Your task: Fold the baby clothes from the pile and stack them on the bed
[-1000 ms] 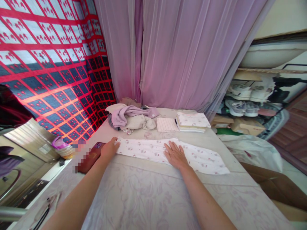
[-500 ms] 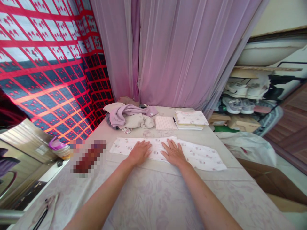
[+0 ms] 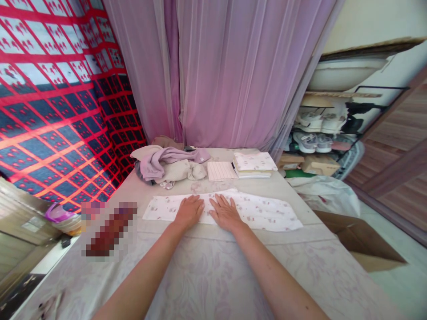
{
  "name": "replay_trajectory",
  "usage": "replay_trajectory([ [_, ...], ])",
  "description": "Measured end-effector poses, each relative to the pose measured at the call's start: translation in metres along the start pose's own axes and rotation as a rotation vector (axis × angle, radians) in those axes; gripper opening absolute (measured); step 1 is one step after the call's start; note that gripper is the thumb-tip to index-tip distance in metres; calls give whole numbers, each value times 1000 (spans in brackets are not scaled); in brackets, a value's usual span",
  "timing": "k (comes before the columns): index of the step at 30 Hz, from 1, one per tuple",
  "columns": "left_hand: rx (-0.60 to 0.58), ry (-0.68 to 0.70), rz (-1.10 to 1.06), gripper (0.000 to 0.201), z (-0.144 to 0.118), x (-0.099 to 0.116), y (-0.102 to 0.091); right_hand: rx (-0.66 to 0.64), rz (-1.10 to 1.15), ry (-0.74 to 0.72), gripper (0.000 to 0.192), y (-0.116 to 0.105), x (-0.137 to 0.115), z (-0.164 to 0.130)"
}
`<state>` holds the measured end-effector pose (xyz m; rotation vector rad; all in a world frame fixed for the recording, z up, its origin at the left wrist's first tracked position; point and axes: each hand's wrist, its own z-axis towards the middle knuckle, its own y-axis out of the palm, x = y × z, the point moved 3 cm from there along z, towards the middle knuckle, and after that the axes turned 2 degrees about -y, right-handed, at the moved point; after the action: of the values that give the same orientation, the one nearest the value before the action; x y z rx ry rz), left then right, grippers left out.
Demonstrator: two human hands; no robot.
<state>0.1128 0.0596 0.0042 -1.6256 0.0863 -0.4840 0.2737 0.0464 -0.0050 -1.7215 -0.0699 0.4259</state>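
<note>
A long white garment with a small print, looking like a pair of pants folded lengthwise (image 3: 263, 211), lies flat across the covered table (image 3: 207, 266). My left hand (image 3: 190, 211) rests palm down on it, left of its middle, fingers stretched out. Close beside it, my right hand (image 3: 226, 212) presses flat on the same cloth with fingers spread. Neither hand grips anything. Parts of the garment under both palms are hidden.
Behind the garment sit a heap of rumpled clothes (image 3: 167, 164), a folded striped cloth (image 3: 220, 171) and a folded printed stack (image 3: 255, 162). A blurred-out reddish item (image 3: 110, 231) lies at left. Right of the table stand an open cardboard box (image 3: 360, 240) and a shoe rack (image 3: 320, 106).
The whole view has shifted, so the table's things appear further left. Both hands stay flat on the white garment, with the right hand's fingers a little closer together.
</note>
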Motion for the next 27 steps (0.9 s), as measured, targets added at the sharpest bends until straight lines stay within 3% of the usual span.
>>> replay_trajectory([
  [6,0,15,92,60,11,3,12,86,-38,199,62,-7,31,-13],
  [11,-4,13,123,62,7,3,14,76,-46,216,61,-9,60,-32],
  [14,11,24,130,62,7,4,13,113,-74,314,59,-15,81,-44],
  [17,2,27,131,61,8,4,13,68,-80,325,59,-17,99,-54],
  [19,-13,23,138,61,8,4,13,75,-93,325,58,-18,110,-61],
  [24,-82,18,151,56,8,3,7,135,-156,490,57,-16,137,-85],
  [27,-144,-15,158,57,11,10,2,151,-165,497,58,-13,145,-92],
])
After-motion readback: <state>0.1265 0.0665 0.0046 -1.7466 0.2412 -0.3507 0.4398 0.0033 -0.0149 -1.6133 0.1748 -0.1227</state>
